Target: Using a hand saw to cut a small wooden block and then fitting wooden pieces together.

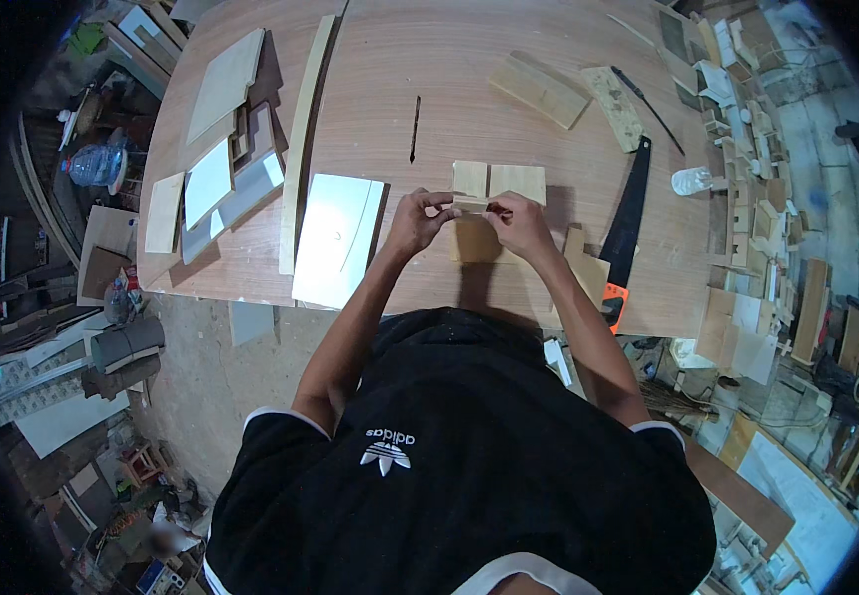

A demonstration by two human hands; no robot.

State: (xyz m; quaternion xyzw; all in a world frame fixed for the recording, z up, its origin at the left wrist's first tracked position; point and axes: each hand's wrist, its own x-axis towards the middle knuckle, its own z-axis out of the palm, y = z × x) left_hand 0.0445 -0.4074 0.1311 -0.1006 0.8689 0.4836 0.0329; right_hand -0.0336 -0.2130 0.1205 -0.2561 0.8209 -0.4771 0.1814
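Over the near middle of the table, my left hand [418, 222] and my right hand [523, 226] face each other with fingers pinched. Between them they hold the two ends of a small pale wood strip [469, 206]. Just beyond the strip lie a small wood block [469, 178] and a wider one [519, 181], with a dark narrow gap between them. Another wood piece [473, 240] lies in shadow on the near side, below my fingers. Whether the strip touches these pieces I cannot tell.
A handsaw [628, 218] with an orange handle lies right of my right forearm. To the left are a white panel [338, 238], a long wood batten [306, 149] and several boards [226, 84]. Farther right rest a thick wood block [541, 89] and a clear plastic bottle [689, 181].
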